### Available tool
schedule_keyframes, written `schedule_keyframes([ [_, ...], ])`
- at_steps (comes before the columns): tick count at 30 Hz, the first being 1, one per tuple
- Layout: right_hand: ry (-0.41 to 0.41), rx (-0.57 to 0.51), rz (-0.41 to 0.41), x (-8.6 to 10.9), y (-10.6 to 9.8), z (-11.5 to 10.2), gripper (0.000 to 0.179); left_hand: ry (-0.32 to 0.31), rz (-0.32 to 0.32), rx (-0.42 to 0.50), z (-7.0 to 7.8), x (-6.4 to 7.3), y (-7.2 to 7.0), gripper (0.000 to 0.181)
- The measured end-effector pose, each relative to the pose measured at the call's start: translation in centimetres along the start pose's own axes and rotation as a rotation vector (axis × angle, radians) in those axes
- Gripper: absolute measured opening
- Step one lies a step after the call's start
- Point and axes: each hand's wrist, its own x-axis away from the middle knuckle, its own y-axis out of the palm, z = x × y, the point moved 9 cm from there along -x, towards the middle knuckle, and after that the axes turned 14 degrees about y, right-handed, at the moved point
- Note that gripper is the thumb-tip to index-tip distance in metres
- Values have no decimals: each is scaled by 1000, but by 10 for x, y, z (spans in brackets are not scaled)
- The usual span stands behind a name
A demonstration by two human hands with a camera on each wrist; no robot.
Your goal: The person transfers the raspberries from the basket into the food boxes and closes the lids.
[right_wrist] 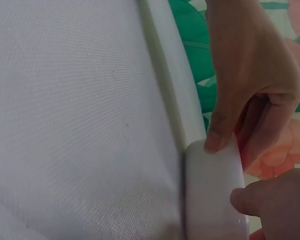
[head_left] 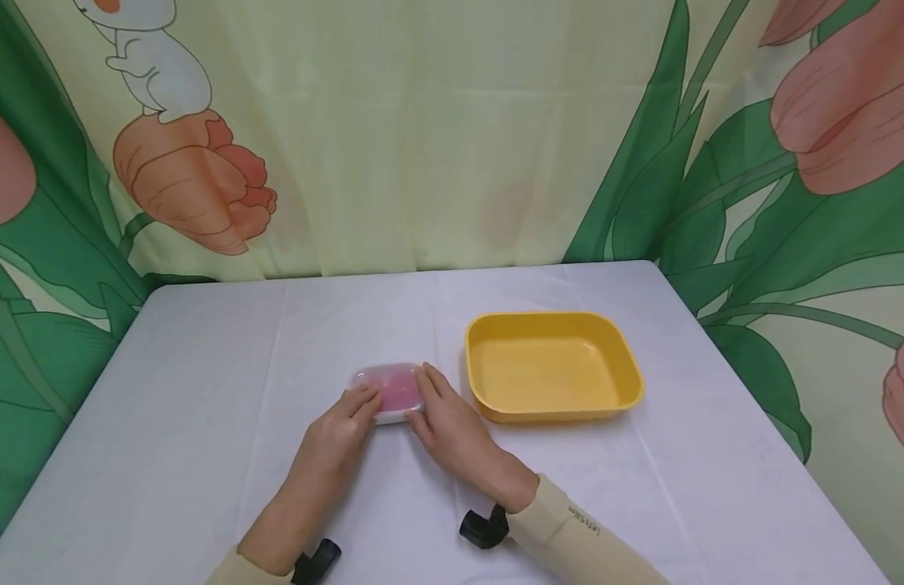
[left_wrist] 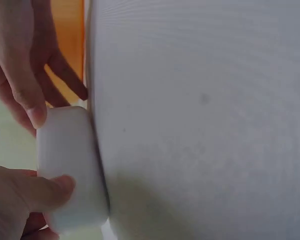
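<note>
A small white box with a pink, clear-looking lid rests on the table between both hands. My left hand holds its left end, the thumb pressed on the white side wall and the fingers reaching over the lid. At the right end my right hand grips a corner, thumb low on the near side and fingers on the top edge. In the right wrist view the white side of the box shows both thumbs against it. What lies inside the box cannot be made out.
A yellow rectangular tray stands just right of the right hand. White cloth covers the table. Behind it hangs a curtain printed with tulips and a rabbit. Black wrist mounts sit at both sleeves.
</note>
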Motion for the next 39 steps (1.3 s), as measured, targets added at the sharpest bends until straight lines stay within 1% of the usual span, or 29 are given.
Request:
schedule_keyframes([
  [2, -8, 45, -4, 1, 0, -2, 65, 8, 17, -11, 1, 1, 0, 43],
  [5, -56, 155, 22, 2, -3, -10, 66, 5, 26, -31, 2, 1, 1, 40],
  [9, -159, 342, 83, 6, -4, -23, 62, 4, 2, -72, 4, 0, 2, 40],
  [11, -190, 409, 96, 7, -1, -28, 61, 2, -8, -80, 4, 0, 3, 40],
  [13, -196, 456, 104, 5, 2, -30, 61, 0, -12, -75, 5, 0, 2, 40],
  [16, -162, 527, 97, 1, 10, -28, 63, 0, -25, -61, 6, 0, 3, 39],
  [18, -143, 583, 94, -2, 15, -27, 62, -3, -51, -61, 6, -2, 3, 40],
  [21, -133, 661, 98, -4, 21, -26, 60, -12, -110, -57, 4, -6, 2, 42],
  [22, -138, 677, 105, -3, 21, -27, 59, -20, -141, -53, 3, -9, 1, 42],
  [25, -141, 701, 107, -3, 23, -27, 58, -33, -218, -41, 1, -15, 0, 42],
  [28, -143, 709, 109, -2, 23, -26, 59, -48, -293, -46, -4, -19, 2, 42],
  [30, -143, 706, 113, -2, 23, -26, 60, -61, -327, -58, -8, -17, 5, 45],
  [32, -142, 701, 112, -2, 23, -25, 61, -84, -392, -68, -12, -14, 9, 46],
  [36, -141, 680, 106, -1, 25, -23, 61, -111, -519, -99, -14, -5, 18, 57],
  [38, -142, 671, 105, -2, 26, -22, 61, -114, -546, -111, -13, -3, 19, 58],
  [39, -141, 667, 102, -2, 26, -22, 61, -116, -537, -114, -13, -4, 18, 60],
])
